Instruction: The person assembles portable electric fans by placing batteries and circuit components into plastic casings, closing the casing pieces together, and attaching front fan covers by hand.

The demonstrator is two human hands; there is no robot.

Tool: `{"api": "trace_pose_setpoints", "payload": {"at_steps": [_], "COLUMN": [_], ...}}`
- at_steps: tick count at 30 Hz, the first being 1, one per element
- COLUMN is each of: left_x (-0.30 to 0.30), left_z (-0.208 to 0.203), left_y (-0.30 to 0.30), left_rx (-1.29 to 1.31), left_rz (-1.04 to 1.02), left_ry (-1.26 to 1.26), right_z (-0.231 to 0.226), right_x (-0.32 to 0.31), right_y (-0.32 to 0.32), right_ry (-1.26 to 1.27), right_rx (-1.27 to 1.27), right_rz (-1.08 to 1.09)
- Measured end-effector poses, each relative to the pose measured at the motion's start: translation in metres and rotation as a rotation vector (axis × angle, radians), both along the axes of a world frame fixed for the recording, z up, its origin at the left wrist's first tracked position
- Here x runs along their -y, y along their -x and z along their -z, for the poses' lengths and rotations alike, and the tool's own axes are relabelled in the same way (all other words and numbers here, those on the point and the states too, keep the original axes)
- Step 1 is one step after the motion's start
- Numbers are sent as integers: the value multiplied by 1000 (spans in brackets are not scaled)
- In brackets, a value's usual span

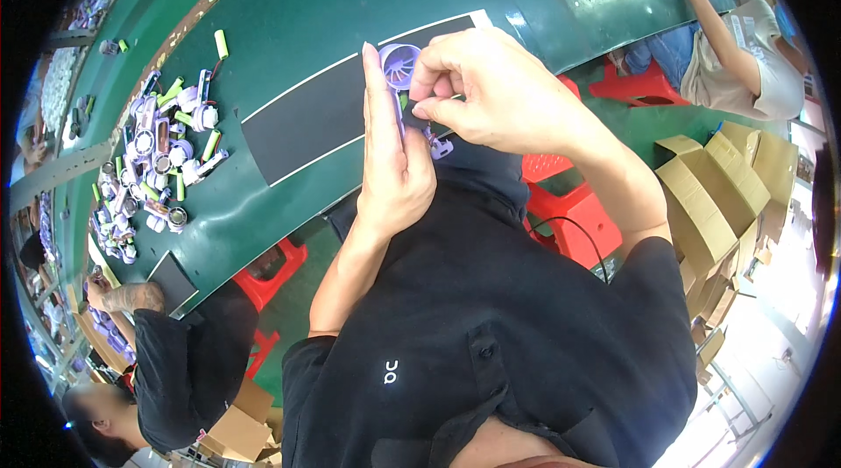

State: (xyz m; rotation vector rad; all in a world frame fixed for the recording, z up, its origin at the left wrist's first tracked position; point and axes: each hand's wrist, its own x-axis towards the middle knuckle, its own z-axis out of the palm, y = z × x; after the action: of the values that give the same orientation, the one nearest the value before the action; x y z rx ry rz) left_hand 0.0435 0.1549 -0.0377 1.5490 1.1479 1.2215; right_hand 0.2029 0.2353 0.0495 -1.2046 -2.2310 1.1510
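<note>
A purple fan housing [400, 66] with a round, spoked opening is held upright over the black mat. My left hand [394, 157] supports its left side, fingers straight and pressed together along it. My right hand [491, 87] comes in from the right, thumb and forefinger pinched at the housing's lower part. Between those fingertips is a small dark piece, too hidden to name. Below them a white and purple part [441, 148] shows near the mat's edge, partly behind my left hand. Much of the housing is covered by my hands.
The black mat [307, 122] lies on a green table [289, 48]. A pile of purple fan parts with green cells [162, 144] is at the left. Co-workers sit at left and upper right. Red stools [583, 218] and cardboard boxes [714, 197] stand off the table.
</note>
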Motion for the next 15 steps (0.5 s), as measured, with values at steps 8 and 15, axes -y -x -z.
{"api": "trace_pose_setpoints", "payload": {"at_steps": [8, 15], "left_x": [-5, -2], "left_z": [-1, 1], "left_y": [-4, -2], "left_rx": [-60, -4], "left_rz": [-75, -43], "left_ry": [-80, 72], "right_z": [20, 42], "right_x": [9, 18], "right_y": [12, 15], "right_ry": [-99, -79], "right_rx": [-3, -299], "right_rz": [71, 163]}}
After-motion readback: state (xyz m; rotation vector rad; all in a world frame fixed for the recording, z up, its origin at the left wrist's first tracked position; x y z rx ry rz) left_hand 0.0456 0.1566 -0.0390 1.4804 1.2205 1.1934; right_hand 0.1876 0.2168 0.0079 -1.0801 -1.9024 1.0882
